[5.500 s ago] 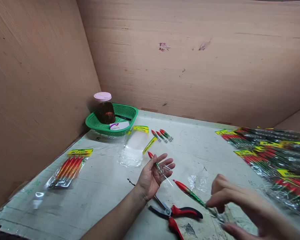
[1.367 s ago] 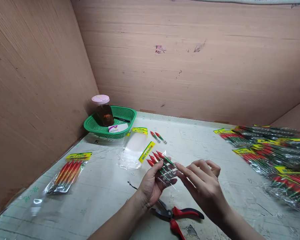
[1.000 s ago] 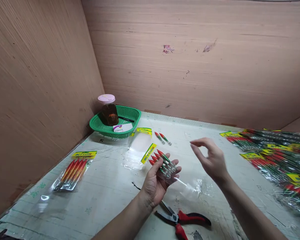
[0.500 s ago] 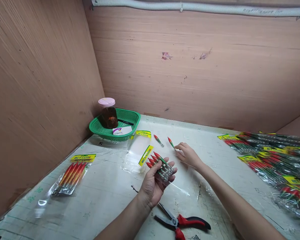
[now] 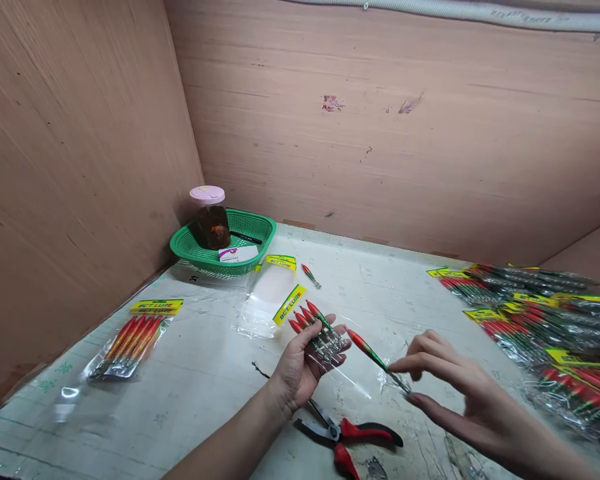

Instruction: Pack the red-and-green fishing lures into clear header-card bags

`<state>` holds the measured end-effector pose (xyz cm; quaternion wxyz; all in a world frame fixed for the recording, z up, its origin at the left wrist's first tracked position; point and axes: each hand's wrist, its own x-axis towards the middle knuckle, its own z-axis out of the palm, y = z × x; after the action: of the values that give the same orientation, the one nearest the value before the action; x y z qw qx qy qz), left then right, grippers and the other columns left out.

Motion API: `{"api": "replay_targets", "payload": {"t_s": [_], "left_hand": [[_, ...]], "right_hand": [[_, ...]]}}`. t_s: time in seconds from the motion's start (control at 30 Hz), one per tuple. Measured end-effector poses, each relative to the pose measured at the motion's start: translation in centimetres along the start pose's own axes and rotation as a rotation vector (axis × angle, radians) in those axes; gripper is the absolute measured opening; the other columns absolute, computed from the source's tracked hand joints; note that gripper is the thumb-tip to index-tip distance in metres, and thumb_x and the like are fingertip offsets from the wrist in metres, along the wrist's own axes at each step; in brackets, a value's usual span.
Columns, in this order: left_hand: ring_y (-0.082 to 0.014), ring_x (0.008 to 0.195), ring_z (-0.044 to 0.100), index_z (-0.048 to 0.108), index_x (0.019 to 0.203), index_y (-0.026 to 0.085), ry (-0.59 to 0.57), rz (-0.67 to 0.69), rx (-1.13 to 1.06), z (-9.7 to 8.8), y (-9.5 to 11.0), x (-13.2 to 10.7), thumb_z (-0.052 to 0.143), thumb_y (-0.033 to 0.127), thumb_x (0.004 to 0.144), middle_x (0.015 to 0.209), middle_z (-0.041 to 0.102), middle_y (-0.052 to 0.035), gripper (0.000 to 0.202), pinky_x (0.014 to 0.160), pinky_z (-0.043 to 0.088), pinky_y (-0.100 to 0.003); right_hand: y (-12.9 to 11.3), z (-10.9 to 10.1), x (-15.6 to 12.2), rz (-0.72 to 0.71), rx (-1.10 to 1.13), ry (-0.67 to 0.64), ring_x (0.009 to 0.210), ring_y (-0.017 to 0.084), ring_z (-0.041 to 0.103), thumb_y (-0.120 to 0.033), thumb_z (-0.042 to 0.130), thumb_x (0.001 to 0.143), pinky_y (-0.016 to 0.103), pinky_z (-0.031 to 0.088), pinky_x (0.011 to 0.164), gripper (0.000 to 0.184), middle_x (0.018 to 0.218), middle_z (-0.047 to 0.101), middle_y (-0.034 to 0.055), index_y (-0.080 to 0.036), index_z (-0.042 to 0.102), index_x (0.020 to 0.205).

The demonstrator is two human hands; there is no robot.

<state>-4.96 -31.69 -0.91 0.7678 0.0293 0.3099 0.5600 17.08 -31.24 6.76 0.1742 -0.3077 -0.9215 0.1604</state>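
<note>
My left hand (image 5: 296, 377), palm up, is closed around several red-and-green fishing lures (image 5: 314, 320), their hook ends lying toward the fingers. A clear plastic bag with a yellow "BCT LURE" header (image 5: 289, 305) is at the same hand; I cannot tell whether the lures lie inside it. Between the thumb and fingers of my right hand (image 5: 453, 383) a single red-and-green lure (image 5: 364, 345) is pinched near its hook end, its red tip pointing at the left hand. Another such lure (image 5: 310, 273) lies on the table beyond.
Red-handled pliers (image 5: 367, 432) lie open near my left wrist. Clear header bags (image 5: 270, 290) lie behind the left hand. A green basket (image 5: 180, 248) with a lidded jar (image 5: 211, 223) stands at back left. Packed orange lures (image 5: 133, 340) lie left, packed red-green lures (image 5: 540, 327) right.
My right hand has lifted a lure off the table and brought it nearer, beside the left hand. The left hand keeps its lures. The view has shifted slightly.
</note>
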Motion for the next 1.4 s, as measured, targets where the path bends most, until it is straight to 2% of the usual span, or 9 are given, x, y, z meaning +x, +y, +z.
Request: {"api": "replay_targets", "payload": {"t_s": [0.17, 0.37, 0.47, 0.57, 0.77, 0.97, 1.13, 1.27, 1.4], "left_hand": [[-0.0231, 0.071, 0.070, 0.062, 0.102, 0.006, 0.044, -0.009, 0.047, 0.4, -0.5, -0.4, 0.057, 0.018, 0.083, 0.083, 0.072, -0.0130, 0.023, 0.057, 0.054, -0.029], [-0.0238, 0.072, 0.071, 0.061, 0.096, 0.007, 0.020, -0.010, 0.045, 0.4, -0.4, -0.3, 0.056, 0.020, 0.084, 0.083, 0.072, -0.0131, 0.019, 0.056, 0.054, -0.027], [-0.0244, 0.073, 0.071, 0.061, 0.095, 0.007, 0.004, -0.019, 0.039, 0.2, -0.4, -0.2, 0.056, 0.021, 0.084, 0.084, 0.072, -0.0133, 0.018, 0.056, 0.054, -0.027], [-0.0234, 0.071, 0.071, 0.060, 0.097, 0.008, 0.012, -0.017, 0.032, 0.1, -0.4, -0.2, 0.055, 0.021, 0.085, 0.083, 0.073, -0.0128, 0.019, 0.055, 0.055, -0.026], [-0.0257, 0.076, 0.071, 0.061, 0.095, 0.007, -0.006, -0.037, 0.028, 0.2, -0.5, -0.5, 0.056, 0.023, 0.085, 0.085, 0.073, -0.0125, 0.020, 0.054, 0.055, -0.025], [-0.0245, 0.073, 0.071, 0.061, 0.096, 0.007, 0.000, -0.043, 0.039, 0.2, -0.5, -0.6, 0.055, 0.022, 0.086, 0.084, 0.073, -0.0124, 0.019, 0.053, 0.056, -0.025], [-0.0235, 0.073, 0.071, 0.062, 0.097, 0.006, -0.005, -0.045, 0.052, 0.2, -0.5, -0.5, 0.055, 0.022, 0.086, 0.084, 0.073, -0.0123, 0.021, 0.053, 0.055, -0.024], [-0.0226, 0.072, 0.071, 0.062, 0.098, 0.006, -0.036, -0.042, 0.073, 0.0, -0.5, -0.4, 0.056, 0.021, 0.084, 0.088, 0.073, -0.0126, 0.022, 0.054, 0.055, -0.025], [-0.0235, 0.074, 0.071, 0.063, 0.097, 0.006, -0.060, -0.042, 0.083, -0.1, -0.6, -0.4, 0.057, 0.022, 0.084, 0.088, 0.073, -0.0127, 0.021, 0.055, 0.056, -0.026]], "right_hand": [[0.3, 3.6, 2.1, -0.057, -0.255, 0.263, 0.073, 0.017, 0.053, -0.024, 0.056, 0.086, 0.033, 0.037, 0.071, 0.022, 0.074, 0.059, 0.0018, -0.024, 0.063, 0.107], [0.3, 5.0, 2.5, -0.043, -0.286, 0.371, 0.067, 0.015, 0.051, -0.030, 0.054, 0.090, 0.032, 0.031, 0.070, 0.034, 0.067, 0.057, -0.0015, -0.027, 0.057, 0.123], [0.5, 5.4, 2.3, -0.018, -0.280, 0.374, 0.069, 0.015, 0.052, -0.034, 0.051, 0.091, 0.032, 0.031, 0.072, 0.033, 0.069, 0.059, -0.0009, -0.028, 0.056, 0.124], [0.6, 5.8, 2.1, -0.007, -0.304, 0.366, 0.071, 0.014, 0.052, -0.028, 0.048, 0.092, 0.033, 0.030, 0.074, 0.032, 0.073, 0.061, 0.0003, -0.027, 0.056, 0.123], [0.4, 6.1, 1.8, 0.009, -0.275, 0.433, 0.072, 0.015, 0.053, -0.028, 0.052, 0.090, 0.032, 0.031, 0.075, 0.038, 0.074, 0.060, -0.0011, -0.028, 0.051, 0.128], [0.7, 6.3, 1.4, 0.016, -0.267, 0.375, 0.076, 0.014, 0.054, -0.023, 0.048, 0.092, 0.031, 0.031, 0.075, 0.046, 0.078, 0.060, -0.0009, -0.030, 0.042, 0.137], [0.7, 6.6, 1.4, 0.047, -0.226, 0.317, 0.075, 0.015, 0.053, -0.029, 0.045, 0.094, 0.031, 0.034, 0.074, 0.047, 0.076, 0.059, -0.0010, -0.032, 0.036, 0.140], [0.7, 6.8, 1.2, 0.096, -0.186, 0.253, 0.077, 0.015, 0.054, -0.030, 0.038, 0.096, 0.032, 0.036, 0.077, 0.044, 0.080, 0.060, 0.0007, -0.031, 0.036, 0.140], [1.1, 6.8, 0.9, 0.113, -0.152, 0.261, 0.078, 0.015, 0.054, -0.029, 0.044, 0.095, 0.031, 0.039, 0.074, 0.043, 0.079, 0.060, 0.0000, -0.033, 0.041, 0.138]]}}
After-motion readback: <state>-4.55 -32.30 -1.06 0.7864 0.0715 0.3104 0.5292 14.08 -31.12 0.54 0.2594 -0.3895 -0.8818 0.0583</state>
